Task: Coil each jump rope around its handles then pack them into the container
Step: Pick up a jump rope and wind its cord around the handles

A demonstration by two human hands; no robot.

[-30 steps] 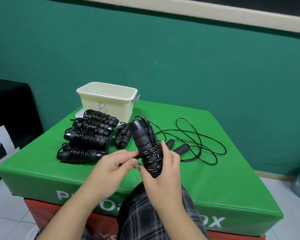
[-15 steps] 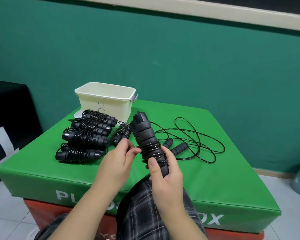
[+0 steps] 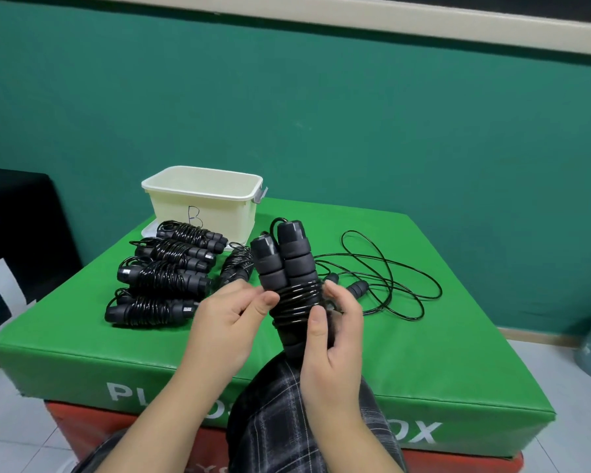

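1. We hold the two handles (image 3: 284,268) side by side and upright in front of us, above the lap, so the cord (image 3: 299,298) can lie in tight turns round both at once
2. Our right hand (image 3: 331,339) grips the lower ends of the pair, thumb across the front and fingers curled behind; that keeps the bundle steady and the turns from slipping down
3. Our left hand (image 3: 226,315) is nearly closed at the left edge of the coil, thumb and fingers pinching at the cord where it meets the handles; we cannot tell how much loose cord it has
4. The turns cover only the middle of the handles, so we judge this rope is close to wound but not yet ready to pack
5. Coiled ropes (image 3: 164,278) lie in a row on the left of the green box (image 3: 423,336), with one more coiled rope (image 3: 236,268) just behind our left hand
6. The container (image 3: 202,196) stands at the far left corner; no rope shows inside it from here
7. One loose rope (image 3: 382,278) sprawls on the right, well apart from the container, handles near our right hand
8. The row of coiled ropes lies between us and the container, so we would reach over them to pack
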